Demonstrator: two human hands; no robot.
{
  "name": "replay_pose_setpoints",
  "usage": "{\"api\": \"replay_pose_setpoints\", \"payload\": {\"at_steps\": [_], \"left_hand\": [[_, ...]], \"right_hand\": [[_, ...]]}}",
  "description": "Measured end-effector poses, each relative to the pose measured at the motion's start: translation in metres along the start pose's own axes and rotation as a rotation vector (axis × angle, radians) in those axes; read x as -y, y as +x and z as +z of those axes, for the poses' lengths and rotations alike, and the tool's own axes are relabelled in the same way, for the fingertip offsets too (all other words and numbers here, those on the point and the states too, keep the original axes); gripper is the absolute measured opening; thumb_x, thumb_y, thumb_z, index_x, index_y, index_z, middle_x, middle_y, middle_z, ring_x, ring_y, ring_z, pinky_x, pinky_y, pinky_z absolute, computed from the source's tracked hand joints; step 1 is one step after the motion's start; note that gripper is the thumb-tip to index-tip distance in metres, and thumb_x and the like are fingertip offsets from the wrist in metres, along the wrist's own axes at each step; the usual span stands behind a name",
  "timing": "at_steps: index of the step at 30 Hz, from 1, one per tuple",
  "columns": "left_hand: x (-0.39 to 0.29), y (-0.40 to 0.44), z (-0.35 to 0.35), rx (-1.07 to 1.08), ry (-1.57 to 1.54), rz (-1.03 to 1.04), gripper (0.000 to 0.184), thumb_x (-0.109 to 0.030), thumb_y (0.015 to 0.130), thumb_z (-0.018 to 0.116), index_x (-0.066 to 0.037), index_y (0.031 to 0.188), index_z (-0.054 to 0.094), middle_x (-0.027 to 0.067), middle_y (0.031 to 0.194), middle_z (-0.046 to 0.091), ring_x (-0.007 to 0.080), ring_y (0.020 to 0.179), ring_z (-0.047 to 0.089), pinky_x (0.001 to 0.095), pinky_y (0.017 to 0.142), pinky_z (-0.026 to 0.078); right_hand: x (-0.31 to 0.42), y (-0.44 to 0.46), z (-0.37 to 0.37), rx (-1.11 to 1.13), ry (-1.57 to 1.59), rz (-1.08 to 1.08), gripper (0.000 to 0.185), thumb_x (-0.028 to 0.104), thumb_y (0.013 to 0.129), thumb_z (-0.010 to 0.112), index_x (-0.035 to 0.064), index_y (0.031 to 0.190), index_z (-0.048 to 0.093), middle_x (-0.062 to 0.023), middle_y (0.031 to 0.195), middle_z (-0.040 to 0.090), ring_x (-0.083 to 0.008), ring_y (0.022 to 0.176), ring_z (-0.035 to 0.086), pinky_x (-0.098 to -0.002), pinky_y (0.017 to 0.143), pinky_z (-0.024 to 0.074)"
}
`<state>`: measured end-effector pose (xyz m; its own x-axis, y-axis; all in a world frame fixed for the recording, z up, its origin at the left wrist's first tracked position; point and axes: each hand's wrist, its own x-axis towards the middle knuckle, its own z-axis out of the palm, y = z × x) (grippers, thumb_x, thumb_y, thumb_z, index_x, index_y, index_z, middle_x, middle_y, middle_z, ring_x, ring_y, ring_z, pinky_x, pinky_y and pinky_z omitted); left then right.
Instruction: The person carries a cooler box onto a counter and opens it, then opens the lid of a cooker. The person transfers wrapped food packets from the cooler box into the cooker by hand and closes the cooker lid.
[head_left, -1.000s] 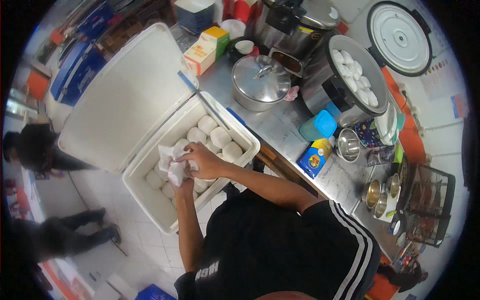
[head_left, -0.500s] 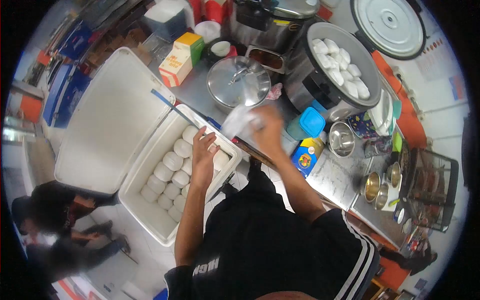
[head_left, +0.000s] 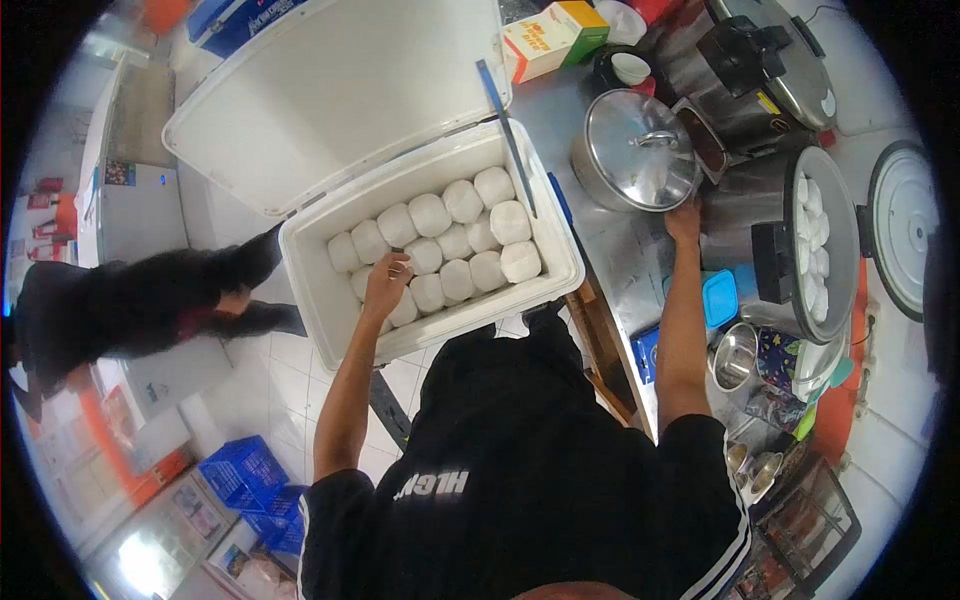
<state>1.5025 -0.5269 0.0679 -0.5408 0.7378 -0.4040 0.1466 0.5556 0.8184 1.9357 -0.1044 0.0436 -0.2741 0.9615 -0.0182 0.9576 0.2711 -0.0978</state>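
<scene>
Rows of white rounded bundles (head_left: 430, 215) lie in a white cooler box (head_left: 335, 335) with its lid (head_left: 340, 110) open. My left hand (head_left: 388, 283) is over the bundles, its fingers bent together against them; what they grip, if anything, cannot be made out. My right hand (head_left: 684, 220) reaches across the counter to the near edge of a lidded steel pot (head_left: 635, 150), beside a large rice cooker (head_left: 735, 225). Its fingers are partly hidden there. More white bundles (head_left: 812, 245) fill the rice cooker, whose lid (head_left: 900, 230) stands open.
A blue strip (head_left: 507, 140) lies across the cooler's right rim. On the steel counter (head_left: 620, 275) are a blue-lidded container (head_left: 718, 298), a steel bowl (head_left: 735, 357), a carton (head_left: 555, 40) and another cooker (head_left: 740, 70). A person in black (head_left: 150, 300) is at the left; blue crates (head_left: 245, 475) stand lower left.
The view has turned, bringing the cooler to the middle. My left hand has moved from the rim down onto the bundles. My right hand no longer has the blurred white thing and reaches beside the pot.
</scene>
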Motion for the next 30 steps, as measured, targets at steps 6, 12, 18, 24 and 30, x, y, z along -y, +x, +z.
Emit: {"api": "replay_pose_setpoints", "payload": {"at_steps": [6,12,18,24,30], "left_hand": [[-0.005,0.006,0.004,-0.066,0.563,0.366,0.042,-0.01,0.075,0.069,-0.008,0.115,0.056,0.0186,0.118,0.051,0.0347,0.109,0.048,0.0434,0.093,0.04],[-0.051,0.067,0.041,-0.207,0.819,0.519,0.064,-0.015,0.072,0.07,-0.008,0.13,0.044,0.0232,0.128,0.042,0.0406,0.123,0.038,0.0527,0.103,0.031],[-0.051,0.089,0.053,-0.157,0.724,0.313,0.072,-0.025,0.064,0.078,-0.002,0.124,0.045,0.0237,0.124,0.043,0.0429,0.12,0.04,0.0534,0.106,0.028],[-0.009,0.098,0.044,-0.14,0.872,0.446,0.07,-0.026,0.055,0.084,0.005,0.109,0.054,0.0279,0.119,0.051,0.0439,0.118,0.044,0.0509,0.1,0.036],[-0.042,0.072,0.028,0.025,0.447,0.504,0.061,-0.013,0.056,0.082,0.001,0.109,0.055,0.0182,0.104,0.062,0.0385,0.098,0.058,0.0452,0.087,0.045]], "right_hand": [[0.131,-0.097,-0.141,-0.471,0.331,0.059,0.033,0.013,0.077,0.065,0.0063,0.109,0.062,-0.0164,0.096,0.066,-0.0336,0.085,0.065,-0.0419,0.074,0.052],[0.301,-0.123,-0.066,0.355,0.367,-0.666,0.035,0.021,0.077,0.069,0.0037,0.106,0.06,-0.0166,0.104,0.06,-0.0336,0.102,0.057,-0.0437,0.088,0.0461],[0.321,-0.111,0.008,0.216,-0.117,-0.659,0.031,0.016,0.076,0.064,0.0057,0.106,0.061,-0.0182,0.103,0.059,-0.0347,0.107,0.052,-0.0453,0.088,0.043],[0.331,-0.117,0.002,0.223,-0.29,-0.665,0.027,0.017,0.069,0.067,0.0034,0.092,0.068,-0.0185,0.102,0.059,-0.0322,0.103,0.052,-0.0494,0.086,0.0405],[0.308,-0.122,0.056,0.116,0.197,-0.742,0.021,0.018,0.063,0.065,0.0031,0.078,0.064,-0.0172,0.089,0.063,-0.0339,0.089,0.06,-0.0515,0.07,0.0473]]}}
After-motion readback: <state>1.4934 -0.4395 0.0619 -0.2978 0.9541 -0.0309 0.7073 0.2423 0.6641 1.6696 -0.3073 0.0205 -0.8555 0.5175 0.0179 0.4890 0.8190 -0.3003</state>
